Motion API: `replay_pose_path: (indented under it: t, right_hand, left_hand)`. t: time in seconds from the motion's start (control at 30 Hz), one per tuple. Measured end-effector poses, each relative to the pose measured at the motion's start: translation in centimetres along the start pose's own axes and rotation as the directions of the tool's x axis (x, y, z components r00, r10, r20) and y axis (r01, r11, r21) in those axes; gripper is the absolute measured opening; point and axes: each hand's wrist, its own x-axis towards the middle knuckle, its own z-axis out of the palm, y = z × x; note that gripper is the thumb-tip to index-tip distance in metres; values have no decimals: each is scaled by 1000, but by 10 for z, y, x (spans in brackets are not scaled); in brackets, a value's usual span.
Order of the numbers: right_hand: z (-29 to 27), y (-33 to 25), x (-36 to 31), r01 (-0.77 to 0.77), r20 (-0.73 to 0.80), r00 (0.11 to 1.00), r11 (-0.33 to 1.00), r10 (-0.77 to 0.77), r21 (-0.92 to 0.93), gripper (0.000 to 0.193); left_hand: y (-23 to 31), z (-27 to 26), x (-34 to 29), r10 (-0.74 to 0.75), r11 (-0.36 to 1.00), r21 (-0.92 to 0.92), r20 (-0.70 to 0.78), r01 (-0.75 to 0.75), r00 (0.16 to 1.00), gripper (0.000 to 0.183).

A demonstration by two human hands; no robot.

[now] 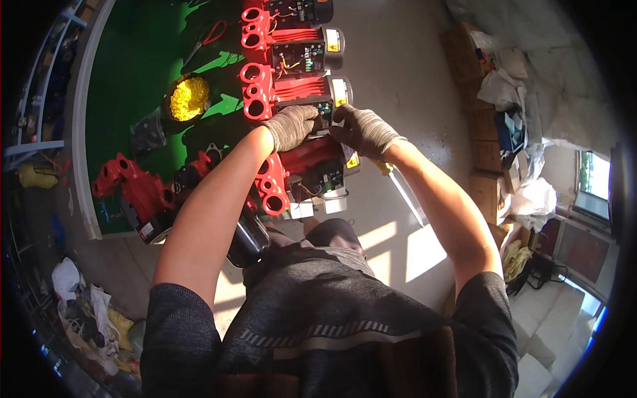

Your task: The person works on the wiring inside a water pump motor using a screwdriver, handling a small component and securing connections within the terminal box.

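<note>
Both my hands wear grey-brown knit gloves and meet over the open black wiring box [323, 114] of a red pump [255, 91]. My left hand [292, 129] is closed, its fingertips at the box's near side; what they pinch is hidden. At the box's right end my right hand [365, 131] has its fingers bent together, and I cannot make out what is in them. Just below my right wrist shows a yellow handle [382, 167] with a long pale shaft; whether the hand holds it cannot be told. Nearer me lies another red pump [271, 186] with loose wires.
More red pumps [254, 30] with open wiring boxes line the green bench's [142, 66] right edge. On the bench are a bowl of small yellow parts [189, 99], red-handled scissors [213, 33] and a red casting [133, 186]. Cardboard boxes [488, 156] stand at the right.
</note>
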Motion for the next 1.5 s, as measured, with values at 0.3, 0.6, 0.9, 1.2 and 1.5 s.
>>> replay_pose_path:
  t: [0.3, 0.6, 0.9, 1.2, 1.5]
  right_hand:
    - [14, -1, 15, 325, 47, 932, 774, -358, -544, 29]
    - [21, 14, 33, 96, 199, 975, 995, -100, 31, 29]
    - [5, -3, 0, 154, 11, 987, 914, -161, -376, 41]
    - [8, -10, 13, 302, 111, 951, 787, -289, -538, 25]
    - [7, -7, 21, -279, 323, 933, 882, 156, 380, 27]
  left_hand:
    - [-3, 2, 5, 80, 995, -70, 63, -75, 995, 27]
    - [-11, 9, 9, 73, 997, -25, -6, -73, 997, 16]
    - [-3, 6, 3, 66, 986, -150, -12, -67, 998, 18]
    - [-5, 5, 2, 110, 978, -178, 13, -106, 994, 30]
    - [-13, 4, 4, 32, 999, -16, 21, -31, 999, 27]
